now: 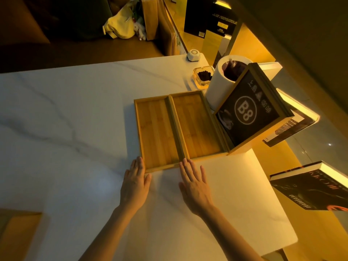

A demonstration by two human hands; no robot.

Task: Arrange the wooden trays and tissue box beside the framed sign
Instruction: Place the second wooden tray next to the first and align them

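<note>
Two shallow wooden trays lie side by side on the white marble table [75, 113]: the left tray [157, 132] and the right tray [196, 125], long sides touching. The right tray sits against the base of the framed sign [248, 112], a dark panel marked "B8" in a wooden frame, leaning upright. My left hand [136, 182] lies flat, fingertips at the left tray's near left corner. My right hand [195, 182] lies flat, fingertips at the near edge where both trays meet. Neither hand holds anything. A wooden object [17, 234], cut off at the lower left, could be the tissue box.
Behind the sign stand a white cylindrical bin [220, 85] with a dark liner, a glass ashtray [203, 76] and a small white device [193, 55]. Lit shelves with books [316, 191] run along the right. A bench with a yellow bag [120, 25] lies beyond the table.
</note>
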